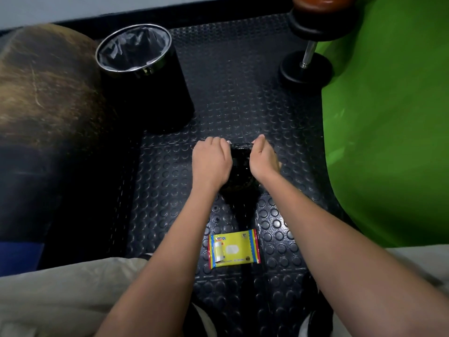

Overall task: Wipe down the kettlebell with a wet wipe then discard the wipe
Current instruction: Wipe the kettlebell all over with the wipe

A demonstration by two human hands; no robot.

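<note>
A black kettlebell (240,164) stands on the studded rubber floor, mostly covered by both hands. My left hand (211,161) curls over its left side, and a small white bit of wet wipe (228,142) shows at its fingertips. My right hand (263,159) grips the kettlebell's right side near the handle. A yellow pack of wet wipes (233,249) lies flat on the floor just in front of the kettlebell, between my forearms.
A black bin (150,93) with a chrome rim and a clear liner stands to the far left. A dumbbell (308,62) stands upright at the far right beside a big green ball (393,117). A brown rounded object (41,93) fills the left side.
</note>
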